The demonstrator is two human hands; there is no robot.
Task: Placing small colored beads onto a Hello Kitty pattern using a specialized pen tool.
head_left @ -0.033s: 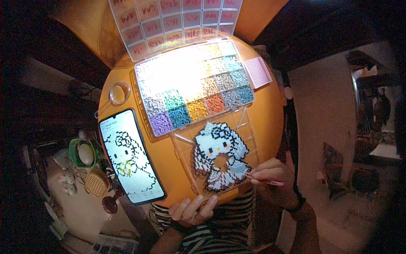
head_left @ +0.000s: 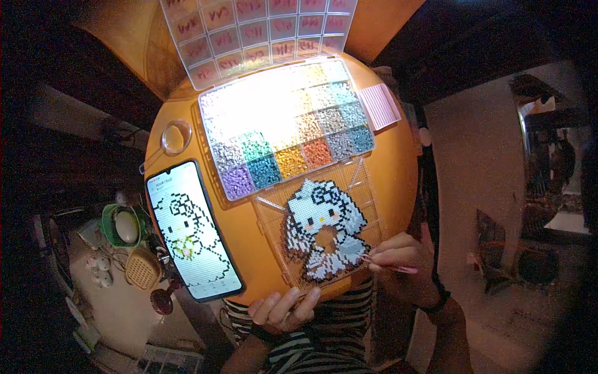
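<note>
A clear pegboard (head_left: 272, 240) lies on the round orange table, bearing a fuse-bead picture (head_left: 346, 244) of a white cat-like figure with black outlines and a bow. An orange gap shows in the middle of the picture. My right hand (head_left: 402, 255) pinches pink tweezers (head_left: 406, 269), their tips at the right lower edge of the beads. Whether a bead sits in the tips is too small to tell. My left hand (head_left: 283, 311) rests by the board's front edge, fingers slightly apart, holding nothing visible.
Beyond the board stands an open bead box (head_left: 317, 151) with sorted colours, partly washed out by glare; its clear lid (head_left: 255, 31) tilts back. A phone (head_left: 193, 234) showing a pattern lies left, below a small clear scoop (head_left: 175, 138). A pink striped pad (head_left: 380, 107) lies right.
</note>
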